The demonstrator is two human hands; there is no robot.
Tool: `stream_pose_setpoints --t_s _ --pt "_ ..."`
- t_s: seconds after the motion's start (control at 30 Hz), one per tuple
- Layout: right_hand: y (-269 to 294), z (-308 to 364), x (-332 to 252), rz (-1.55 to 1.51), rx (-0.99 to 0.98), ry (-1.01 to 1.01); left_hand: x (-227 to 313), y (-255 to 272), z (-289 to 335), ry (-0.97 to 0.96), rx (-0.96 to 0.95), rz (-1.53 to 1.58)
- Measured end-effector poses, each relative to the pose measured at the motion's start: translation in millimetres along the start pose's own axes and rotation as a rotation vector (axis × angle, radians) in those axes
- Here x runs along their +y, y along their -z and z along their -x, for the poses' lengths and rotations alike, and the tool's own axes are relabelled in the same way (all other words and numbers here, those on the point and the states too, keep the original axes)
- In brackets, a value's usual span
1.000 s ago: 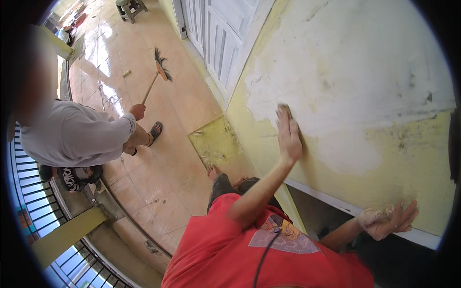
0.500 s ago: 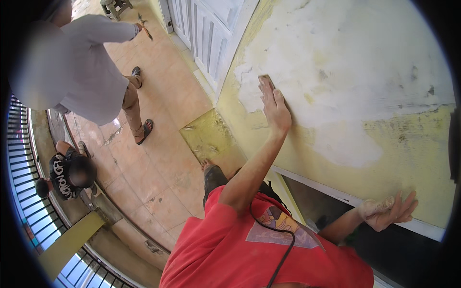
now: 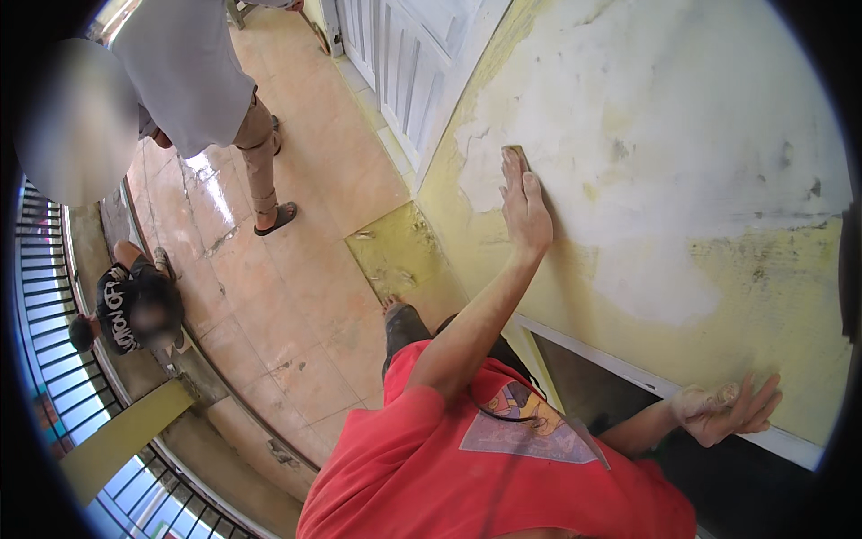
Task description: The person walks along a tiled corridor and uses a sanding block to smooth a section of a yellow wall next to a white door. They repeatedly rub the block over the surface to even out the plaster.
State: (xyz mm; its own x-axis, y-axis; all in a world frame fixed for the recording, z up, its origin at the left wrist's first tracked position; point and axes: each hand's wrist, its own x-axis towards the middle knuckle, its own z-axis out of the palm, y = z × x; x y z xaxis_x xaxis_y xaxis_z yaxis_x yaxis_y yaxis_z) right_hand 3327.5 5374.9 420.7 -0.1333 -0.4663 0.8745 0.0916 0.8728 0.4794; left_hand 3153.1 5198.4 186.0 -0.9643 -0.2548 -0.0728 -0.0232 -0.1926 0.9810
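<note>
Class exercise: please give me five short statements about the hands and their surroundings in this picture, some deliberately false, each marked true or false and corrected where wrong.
1. The left hand holds a small block against the wall. True.
2. The right hand grips a paintbrush. False: no tool shows in it.
3. The wearer's shirt is red. True.
4. The panelled door is green. False: it is white.
5. Someone in a pale grey top is sitting down. False: that person is standing.

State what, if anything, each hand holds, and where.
The left hand holds a brown block against the wall, fingers flat over its outer face, far end showing. The right hand looks empty.
</note>
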Motion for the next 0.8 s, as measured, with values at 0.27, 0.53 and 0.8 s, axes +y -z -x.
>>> stream_pose_setpoints --t_s 0.27,0.53,0.8 --pt "2 -3 1 -0.006 -0.024 0.001 16 3 -7 -0.037 -0.023 0.039" --pt "9 0 -2 0.047 -0.055 -0.033 13 -3 12 -0.066 -0.071 -0.035" --pt "8 -1 -2 0.06 -0.06 -0.029 13 -7 32 -0.108 -0.103 -0.101"
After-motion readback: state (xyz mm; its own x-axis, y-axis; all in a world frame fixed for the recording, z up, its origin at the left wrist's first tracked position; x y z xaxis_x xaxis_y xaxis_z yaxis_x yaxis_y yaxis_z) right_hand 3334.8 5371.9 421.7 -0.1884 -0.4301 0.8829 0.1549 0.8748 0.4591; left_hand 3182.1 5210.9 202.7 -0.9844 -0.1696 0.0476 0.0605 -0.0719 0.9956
